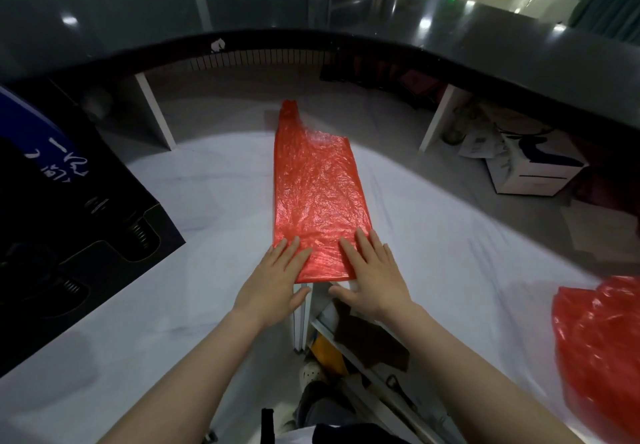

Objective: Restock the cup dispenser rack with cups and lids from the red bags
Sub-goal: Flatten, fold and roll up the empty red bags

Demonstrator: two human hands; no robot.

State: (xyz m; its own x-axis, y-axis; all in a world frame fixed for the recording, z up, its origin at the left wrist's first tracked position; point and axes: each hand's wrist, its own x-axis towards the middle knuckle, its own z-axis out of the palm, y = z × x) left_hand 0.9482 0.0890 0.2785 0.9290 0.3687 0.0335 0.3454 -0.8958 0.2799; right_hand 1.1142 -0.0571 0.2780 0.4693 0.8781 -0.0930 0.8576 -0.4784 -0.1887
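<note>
A flattened red plastic bag (317,184) lies lengthwise on the white counter (214,208), its handle end pointing away from me. My left hand (275,275) rests flat on the bag's near left corner with straight fingers. My right hand (372,275) presses flat on the near right corner. Both palms overlap the counter's front edge. A second red bag (602,346), crumpled, sits at the right edge of the view. The black cup dispenser rack (79,222) with spring-lined openings stands at the left.
A dark raised ledge (346,10) curves round the back of the counter. White partitions (156,114) hold it up. A white box (533,170) and papers sit under the ledge at the right. Shelves with clutter show below the counter edge.
</note>
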